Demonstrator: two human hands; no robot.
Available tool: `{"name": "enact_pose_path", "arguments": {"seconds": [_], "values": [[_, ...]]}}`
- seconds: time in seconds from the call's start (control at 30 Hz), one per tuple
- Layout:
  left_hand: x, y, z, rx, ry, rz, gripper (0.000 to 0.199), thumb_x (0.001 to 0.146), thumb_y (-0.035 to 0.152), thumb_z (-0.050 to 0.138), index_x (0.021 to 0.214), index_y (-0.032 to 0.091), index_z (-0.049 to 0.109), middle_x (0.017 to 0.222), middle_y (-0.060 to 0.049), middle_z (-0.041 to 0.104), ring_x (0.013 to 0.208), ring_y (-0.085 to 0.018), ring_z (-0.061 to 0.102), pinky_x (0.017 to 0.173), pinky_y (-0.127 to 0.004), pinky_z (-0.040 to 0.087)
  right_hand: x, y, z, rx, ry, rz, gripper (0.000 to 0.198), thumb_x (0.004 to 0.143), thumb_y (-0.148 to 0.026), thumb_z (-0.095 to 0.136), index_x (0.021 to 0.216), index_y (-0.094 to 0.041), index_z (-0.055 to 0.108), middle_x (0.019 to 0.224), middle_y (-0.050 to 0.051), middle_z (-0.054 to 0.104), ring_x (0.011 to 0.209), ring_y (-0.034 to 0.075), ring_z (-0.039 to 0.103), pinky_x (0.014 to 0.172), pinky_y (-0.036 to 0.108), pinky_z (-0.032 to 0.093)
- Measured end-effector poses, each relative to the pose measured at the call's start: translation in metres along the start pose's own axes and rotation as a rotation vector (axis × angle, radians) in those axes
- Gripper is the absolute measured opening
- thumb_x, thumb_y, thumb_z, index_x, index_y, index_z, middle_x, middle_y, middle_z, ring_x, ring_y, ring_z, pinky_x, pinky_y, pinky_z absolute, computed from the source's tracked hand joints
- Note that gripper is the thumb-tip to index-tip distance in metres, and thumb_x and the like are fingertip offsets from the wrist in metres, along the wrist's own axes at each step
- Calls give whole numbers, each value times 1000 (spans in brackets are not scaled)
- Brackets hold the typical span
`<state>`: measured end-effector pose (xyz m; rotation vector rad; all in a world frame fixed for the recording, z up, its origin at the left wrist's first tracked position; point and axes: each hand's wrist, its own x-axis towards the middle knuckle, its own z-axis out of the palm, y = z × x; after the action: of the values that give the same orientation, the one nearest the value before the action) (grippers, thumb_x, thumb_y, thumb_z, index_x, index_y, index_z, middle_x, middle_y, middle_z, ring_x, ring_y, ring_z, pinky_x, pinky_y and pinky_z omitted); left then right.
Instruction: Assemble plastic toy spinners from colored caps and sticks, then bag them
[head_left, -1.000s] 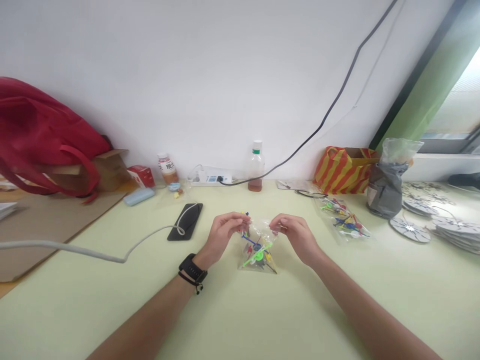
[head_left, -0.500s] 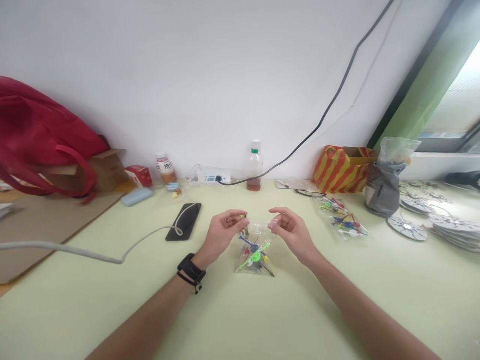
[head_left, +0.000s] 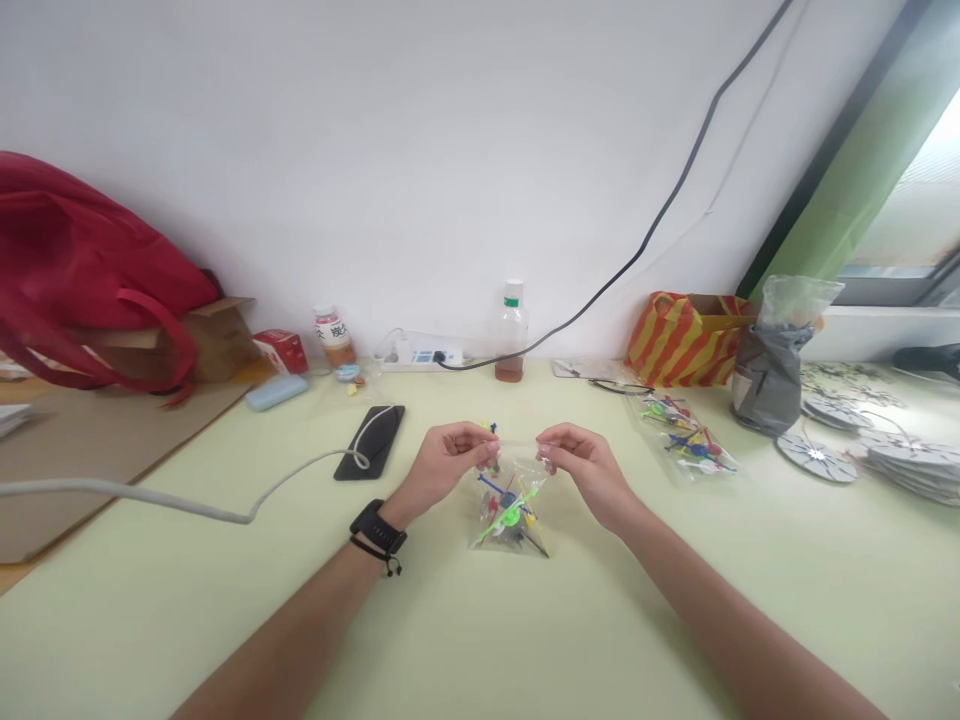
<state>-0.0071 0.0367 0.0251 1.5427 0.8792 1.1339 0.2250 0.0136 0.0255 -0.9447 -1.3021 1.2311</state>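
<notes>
A clear plastic bag (head_left: 517, 540) stands between my hands on the pale green table (head_left: 480, 640). Inside it are small colourful plastic pieces (head_left: 512, 510) in green, blue, red and yellow. My left hand (head_left: 450, 463) pinches the upper left corner of the bag between thumb and finger. At the upper right corner, my right hand (head_left: 581, 460) pinches the edge in the same way, so the top is stretched between them. A few coloured bits show just behind my left fingertips, partly hidden.
Filled bags (head_left: 697, 452) of similar pieces lie to the right, near a striped bag (head_left: 686, 340) and a grey bag (head_left: 769, 375). Stacked grey discs (head_left: 915, 460) are at far right. Left are a black phone (head_left: 369, 443) and cable; a bottle (head_left: 511, 335) stands behind.
My right fingers have closed down onto the bag's corner, and its top edge now looks pulled straight. My left hand keeps its pinch with little movement.
</notes>
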Motion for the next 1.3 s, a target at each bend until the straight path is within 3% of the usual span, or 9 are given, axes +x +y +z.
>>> {"name": "enact_pose_path", "arguments": {"seconds": [0.3,0.47,0.67,0.83,0.93,1.0,1.1,1.2,1.3], "values": [[-1,5,-5,-37,-36,-9,21,85,32,77,96,14,79,84,-10,78,73,-19,69,71,-31,55,3,10,-5,126,2,61,20,73,-34,80,87,-21,80,76,4,69,69,16,56,66,31,44],[-3,4,-6,-29,-32,-24,16,85,28,75,91,14,82,88,-11,79,84,-22,72,80,-33,56,3,9,-7,53,12,27,16,75,-34,78,83,-21,80,77,4,70,73,17,56,72,33,47],[-4,3,1,4,37,0,21,77,33,85,81,13,78,80,-9,77,72,-19,70,70,-29,56,0,2,-3,-64,-34,-63,26,77,-47,79,81,-21,77,79,4,70,75,19,59,72,34,48],[-5,3,6,-18,68,53,29,76,32,86,65,15,65,69,-4,71,67,-15,67,66,-27,55,-3,4,3,-126,-8,-108,30,76,-48,82,75,-20,71,75,3,67,71,18,57,67,33,46],[-6,5,6,-56,57,29,28,72,31,89,75,16,65,73,-3,72,68,-16,68,67,-28,57,-3,8,5,-116,41,-140,31,75,-45,84,75,-21,66,72,1,63,67,16,54,64,31,43],[-6,5,6,-36,29,6,28,72,32,89,87,15,71,78,-4,73,70,-17,69,69,-29,57,-3,8,7,-58,43,-121,34,72,-44,86,87,-23,65,73,-1,62,68,16,54,63,29,43],[-6,4,6,3,-28,-1,32,76,32,86,102,14,77,80,-7,75,73,-17,69,71,-29,56,-3,6,10,-30,-60,-19,41,73,-48,85,101,-23,67,74,-2,62,66,15,54,61,28,42],[-7,4,8,17,-48,13,31,79,32,84,104,14,77,82,-7,74,75,-17,68,72,-28,55,-5,2,15,-86,-134,31,35,76,-52,80,83,-19,72,70,0,62,65,15,52,61,29,40],[-7,4,12,52,-48,47,27,79,32,83,98,14,78,88,-8,75,80,-18,68,75,-29,55,-7,0,18,-99,-107,20,31,78,-50,79,79,-19,74,72,1,65,68,15,54,63,29,41]]}}
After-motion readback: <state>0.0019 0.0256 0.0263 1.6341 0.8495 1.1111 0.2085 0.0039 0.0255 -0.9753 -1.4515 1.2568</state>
